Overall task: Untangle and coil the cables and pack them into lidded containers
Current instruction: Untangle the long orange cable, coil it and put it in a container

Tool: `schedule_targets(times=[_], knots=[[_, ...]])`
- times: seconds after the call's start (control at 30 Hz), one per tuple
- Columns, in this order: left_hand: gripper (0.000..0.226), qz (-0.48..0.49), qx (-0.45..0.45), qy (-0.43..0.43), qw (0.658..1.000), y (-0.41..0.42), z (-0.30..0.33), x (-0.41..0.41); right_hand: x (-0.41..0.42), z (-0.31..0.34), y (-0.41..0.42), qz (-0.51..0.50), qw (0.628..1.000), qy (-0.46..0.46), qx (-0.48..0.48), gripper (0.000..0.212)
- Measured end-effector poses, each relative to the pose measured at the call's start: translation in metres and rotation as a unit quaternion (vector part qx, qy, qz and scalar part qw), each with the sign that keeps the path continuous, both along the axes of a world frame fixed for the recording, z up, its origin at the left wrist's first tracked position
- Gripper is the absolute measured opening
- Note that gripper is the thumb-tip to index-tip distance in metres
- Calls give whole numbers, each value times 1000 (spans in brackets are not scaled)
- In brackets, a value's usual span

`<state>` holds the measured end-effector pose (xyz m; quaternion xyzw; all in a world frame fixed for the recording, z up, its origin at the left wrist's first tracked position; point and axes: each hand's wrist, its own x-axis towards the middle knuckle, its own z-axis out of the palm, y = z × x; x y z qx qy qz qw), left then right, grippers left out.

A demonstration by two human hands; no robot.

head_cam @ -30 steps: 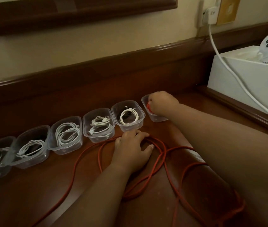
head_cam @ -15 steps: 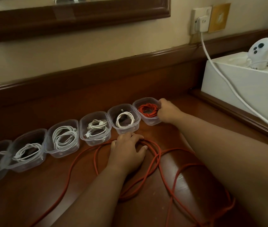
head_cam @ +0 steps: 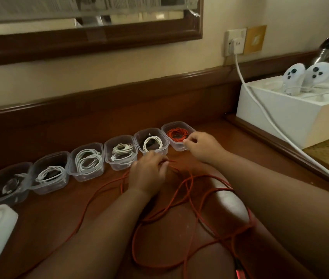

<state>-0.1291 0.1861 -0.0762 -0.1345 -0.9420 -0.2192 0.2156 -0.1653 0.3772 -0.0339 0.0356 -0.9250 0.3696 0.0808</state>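
I am looking down at a wooden desk [head_cam: 63, 228] with a white box [head_cam: 292, 121] sitting at its right end. A long red cable [head_cam: 197, 200] is sprawling in loose loops across the desk, under and around both forearms. Six clear tubs [head_cam: 87, 162] are standing in a row along the back, lids off; five are holding coiled cables, mostly white, and the rightmost tub [head_cam: 177, 137] is holding a red coil [head_cam: 176, 134]. My left hand [head_cam: 149, 174] is lying on the cable just in front of the tubs, fingers curling over a strand, though I cannot tell if they are gripping it. My right hand [head_cam: 201, 147] is hovering at that tub's front edge, fingertips drawn together, pinching nothing I can make out.
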Motion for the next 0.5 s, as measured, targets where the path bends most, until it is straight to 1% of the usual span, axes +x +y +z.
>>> schedule_targets(times=[0.07,0.13,0.17,0.23,0.33,0.43,0.5], knots=[[18,-12,41,14,999,-4,22,12,28,11,-5,57,998,-27,13,31],[13,-20,73,39,996,-7,48,29,57,25,-11,107,993,-46,20,31],[12,-24,86,55,994,-9,62,38,72,33,-14,126,990,-54,4,28],[11,-35,118,72,990,-14,85,60,101,49,-21,153,983,-75,-68,21],[7,-38,174,79,981,-22,116,97,142,72,-30,168,958,-109,-203,15],[6,-39,279,54,958,-26,145,136,174,82,-37,195,944,-92,-252,7],[7,-34,356,38,933,-27,158,159,193,82,-40,217,938,-89,-254,4]])
